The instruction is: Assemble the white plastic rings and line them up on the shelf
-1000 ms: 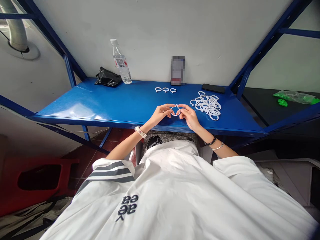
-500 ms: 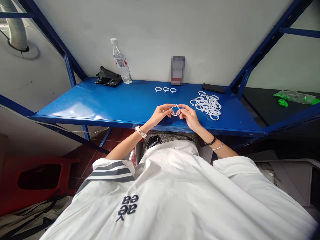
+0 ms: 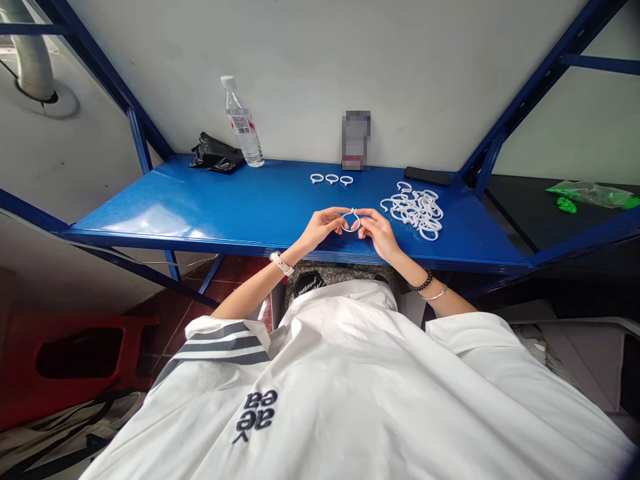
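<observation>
Item: one white ring (image 3: 351,221), pinched between left hand (image 3: 320,229) and right hand (image 3: 376,231) just above the near edge of the blue shelf (image 3: 210,207), fingertips of both closed on opposite sides of its rim. Likely light, thin, springy plastic (smooth, so apt to slip); best held at the rim flanks, as here. It stands near upright, opening facing the wearer, small tab uppermost; a round hoop, no clear long axis.
</observation>
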The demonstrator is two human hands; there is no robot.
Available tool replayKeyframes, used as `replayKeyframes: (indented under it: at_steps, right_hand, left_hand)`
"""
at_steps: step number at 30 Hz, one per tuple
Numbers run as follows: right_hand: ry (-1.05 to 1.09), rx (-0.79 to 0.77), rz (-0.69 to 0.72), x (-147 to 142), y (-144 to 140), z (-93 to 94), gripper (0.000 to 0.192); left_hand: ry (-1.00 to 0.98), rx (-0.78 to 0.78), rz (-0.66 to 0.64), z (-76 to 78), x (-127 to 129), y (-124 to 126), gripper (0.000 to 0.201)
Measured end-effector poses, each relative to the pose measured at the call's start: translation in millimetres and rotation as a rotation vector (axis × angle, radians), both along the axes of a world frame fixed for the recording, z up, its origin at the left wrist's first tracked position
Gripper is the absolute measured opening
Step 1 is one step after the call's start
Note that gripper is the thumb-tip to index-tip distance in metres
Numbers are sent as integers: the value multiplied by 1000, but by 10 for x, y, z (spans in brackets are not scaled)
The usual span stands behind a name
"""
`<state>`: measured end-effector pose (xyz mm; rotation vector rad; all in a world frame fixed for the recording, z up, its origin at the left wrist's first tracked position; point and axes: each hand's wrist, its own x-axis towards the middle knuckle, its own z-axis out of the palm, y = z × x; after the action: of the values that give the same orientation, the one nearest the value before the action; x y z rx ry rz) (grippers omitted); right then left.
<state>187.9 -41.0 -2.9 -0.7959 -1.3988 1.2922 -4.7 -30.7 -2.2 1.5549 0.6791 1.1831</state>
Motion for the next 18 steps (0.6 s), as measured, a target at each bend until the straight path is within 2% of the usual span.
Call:
replayKeyframes:
  at_steps: [18]
  right_hand:
    - [-40, 7, -32, -5, 3, -7, 29]
  left_hand:
    - [-18, -30, 16, -15, -8, 17, 45]
